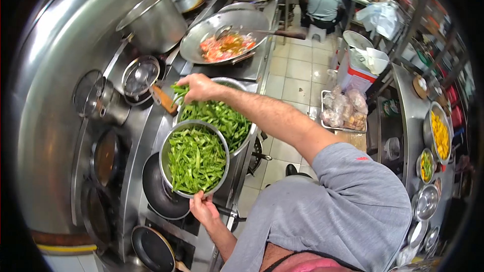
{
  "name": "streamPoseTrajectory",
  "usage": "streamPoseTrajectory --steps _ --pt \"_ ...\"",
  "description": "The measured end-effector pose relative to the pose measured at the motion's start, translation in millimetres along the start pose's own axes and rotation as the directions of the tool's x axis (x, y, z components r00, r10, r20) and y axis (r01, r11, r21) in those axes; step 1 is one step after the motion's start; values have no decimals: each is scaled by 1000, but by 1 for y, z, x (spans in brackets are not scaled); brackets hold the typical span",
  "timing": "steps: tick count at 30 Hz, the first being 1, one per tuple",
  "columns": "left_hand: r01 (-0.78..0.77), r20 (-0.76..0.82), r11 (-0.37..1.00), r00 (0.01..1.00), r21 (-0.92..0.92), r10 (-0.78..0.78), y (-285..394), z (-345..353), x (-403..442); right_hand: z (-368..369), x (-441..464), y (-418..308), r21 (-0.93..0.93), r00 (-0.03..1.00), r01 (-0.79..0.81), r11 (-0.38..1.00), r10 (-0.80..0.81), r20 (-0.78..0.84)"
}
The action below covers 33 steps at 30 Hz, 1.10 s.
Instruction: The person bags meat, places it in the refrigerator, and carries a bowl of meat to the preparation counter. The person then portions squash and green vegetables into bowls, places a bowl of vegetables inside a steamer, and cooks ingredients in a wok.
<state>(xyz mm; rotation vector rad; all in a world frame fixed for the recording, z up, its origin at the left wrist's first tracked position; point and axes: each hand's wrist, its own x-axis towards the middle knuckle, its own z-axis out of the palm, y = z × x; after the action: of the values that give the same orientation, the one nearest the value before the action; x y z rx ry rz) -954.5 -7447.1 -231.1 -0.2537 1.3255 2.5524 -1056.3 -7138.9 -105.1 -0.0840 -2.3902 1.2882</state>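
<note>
Our right fingers point(187, 80) hold a few cut greens point(179, 90) above the larger bowl point(234, 83); our left fingers point(199, 197) grip the smaller bowl point(162, 163) by its rim. Cutting looks done; with both bowls well filled, we judge much handling left.

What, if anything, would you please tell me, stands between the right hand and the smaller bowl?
Nothing visible blocks the way: the right hand holds green pieces, and between it and the smaller bowl I see only the heaped greens in the larger bowl.
</note>
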Motion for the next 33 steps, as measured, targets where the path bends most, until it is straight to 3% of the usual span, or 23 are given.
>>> streamPoseTrajectory --steps 5,6,10,12,13,16,18,19,20,21,24,26,28,30,32,33 --pt "55 69 993 996 103 -62 -2 41 0 -43 -1 -24 -89 996 68 994 -74 -57" --pt "69 123 991 989 117 -84 16 20 9 -26 -10 -57 -42 997 21 999 -24 -75" --pt "76 278 976 951 205 -133 -8 64 2 -88 -40 -48 -34 976 125 992 -129 -174" --pt "109 376 955 902 276 -212 -22 84 -10 -124 -85 -55 -120 945 64 991 -99 -311" --pt "201 470 953 834 225 -287 37 -16 67 1 -60 -114 -259 930 7 966 -101 -353" --pt "299 587 906 691 299 -422 61 -24 85 13 -89 -161 -310 886 -126 942 -34 -462" --pt "388 625 879 623 277 -471 89 -6 55 28 -111 -199 -309 852 -228 923 36 -522" --pt "425 697 858 522 288 -492 83 -14 68 40 -121 -214 -372 819 -261 891 0 -574" --pt "474 736 814 407 337 -541 19 48 60 -29 -139 -176 -421 793 -286 861 -34 -609" --pt "481 744 803 377 352 -552 19 76 13 -51 -171 -190 -420 764 -336 843 -16 -645" --pt "528 773 739 220 419 -595 6 123 -100 -92 -271 -228 -339 638 -534 775 106 -762" --pt "504 776 695 74 513 -627 -35 133 -166 -129 -359 -248 -255 543 -549 796 107 -833" --pt "505 752 658 27 558 -658 -51 146 -225 -152 -423 -270 -181 441 -570 802 112 -891" --pt "517 736 611 -56 600 -675 -51 151 -278 -175 -487 -290 -350 430 -659 666 -48 -902" --pt "506 700 564 -119 653 -704 -64 151 -313 -175 -528 -341 -107 295 -760 641 194 -936" --pt "473 667 542 -142 695 -731 -65 151 -325 -179 -552 -348 -74 253 -756 650 186 -950"
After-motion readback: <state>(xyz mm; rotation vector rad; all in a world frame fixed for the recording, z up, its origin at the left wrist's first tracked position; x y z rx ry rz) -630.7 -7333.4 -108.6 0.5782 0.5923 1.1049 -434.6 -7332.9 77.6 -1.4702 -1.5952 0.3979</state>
